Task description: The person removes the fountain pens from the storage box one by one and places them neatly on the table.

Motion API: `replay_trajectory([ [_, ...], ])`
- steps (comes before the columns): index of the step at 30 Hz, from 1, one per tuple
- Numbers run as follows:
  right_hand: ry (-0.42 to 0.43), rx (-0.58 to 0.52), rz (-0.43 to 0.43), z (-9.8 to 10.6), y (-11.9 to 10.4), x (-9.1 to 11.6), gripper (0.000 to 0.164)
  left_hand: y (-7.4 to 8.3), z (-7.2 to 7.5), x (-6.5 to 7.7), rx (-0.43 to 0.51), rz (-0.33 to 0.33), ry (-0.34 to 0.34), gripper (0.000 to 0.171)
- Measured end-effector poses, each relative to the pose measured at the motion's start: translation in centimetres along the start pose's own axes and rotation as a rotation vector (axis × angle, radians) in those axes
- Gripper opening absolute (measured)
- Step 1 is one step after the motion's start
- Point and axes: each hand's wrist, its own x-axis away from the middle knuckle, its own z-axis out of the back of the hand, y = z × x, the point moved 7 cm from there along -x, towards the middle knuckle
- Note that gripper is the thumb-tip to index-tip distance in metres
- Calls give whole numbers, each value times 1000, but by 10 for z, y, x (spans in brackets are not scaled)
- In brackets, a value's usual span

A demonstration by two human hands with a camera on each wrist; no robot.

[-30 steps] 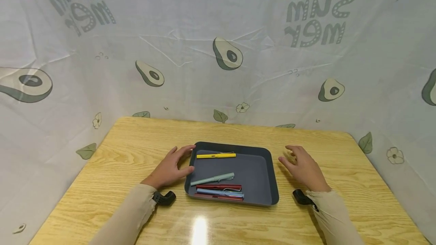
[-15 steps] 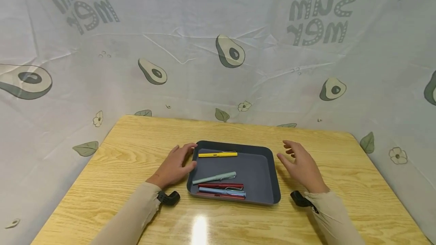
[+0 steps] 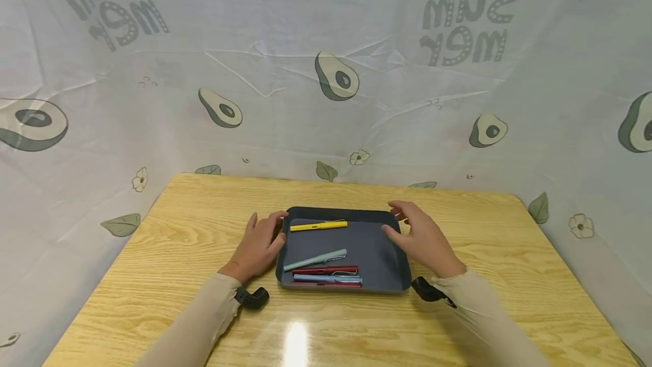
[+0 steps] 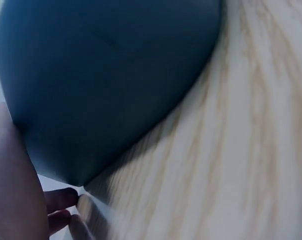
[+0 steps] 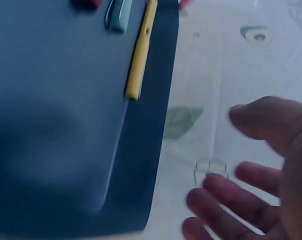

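Left fingers [image 3: 277,240]: spread, touching the tray [image 3: 372,256] at its left side.
Right fingers [image 3: 405,208]: spread, hovering near its right side.
Pens [image 3: 316,260]: five are lying inside.

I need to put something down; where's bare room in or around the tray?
Free: the tray right of the pens; its strip between the yellow pen and green pen; the table behind it. Crowded: front left, with four pens; side rims, by left hand and right hand.

Head view downward, wrist close-ups, shared tray [image 3: 374,256]
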Motion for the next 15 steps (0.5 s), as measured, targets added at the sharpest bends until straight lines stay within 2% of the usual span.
replay_trajectory([
  [3,-77,26,23,-20,-19,-12,48,-5,3,2,15,20,13,50],
  [10,-363,65,118,-77,-53,-24,31,-8,4,3,120,48,-21,53],
  [15,-423,112,128,-91,-60,-27,26,-7,5,-1,160,60,-33,52],
])
